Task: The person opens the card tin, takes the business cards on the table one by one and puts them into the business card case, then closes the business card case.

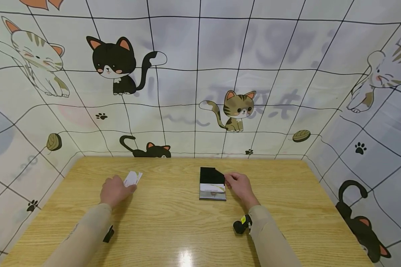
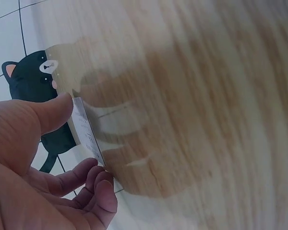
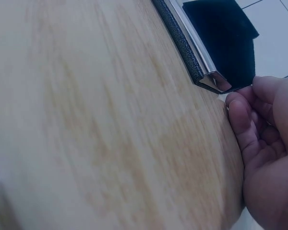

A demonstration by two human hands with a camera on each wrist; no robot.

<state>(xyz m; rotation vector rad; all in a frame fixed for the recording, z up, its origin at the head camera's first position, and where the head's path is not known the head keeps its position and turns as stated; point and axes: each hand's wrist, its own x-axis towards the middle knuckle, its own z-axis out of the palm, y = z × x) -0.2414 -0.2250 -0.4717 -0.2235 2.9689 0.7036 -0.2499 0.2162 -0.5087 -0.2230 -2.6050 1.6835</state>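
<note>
My left hand point(image 1: 116, 191) grips a small stack of white business cards point(image 1: 132, 178) on the left side of the table, thumb on one edge and fingers on the other. In the left wrist view the cards point(image 2: 86, 129) show edge-on between them. Right of the middle lies a business card case point(image 1: 212, 195), its black lid point(image 1: 208, 175) opened away from me. A white printed card point(image 1: 214, 187) shows inside, above the case's metal front. My right hand point(image 1: 240, 187) pinches the right edge of the lid between thumb and fingers; the right wrist view shows the lid point(image 3: 221, 38) tilted up.
The wooden table point(image 1: 167, 222) is bounded at the back and sides by a white gridded cloth point(image 1: 177, 89) printed with cartoon cats. A black wrist device point(image 1: 242, 224) sits at my right cuff, another dark one point(image 1: 108, 234) at the left.
</note>
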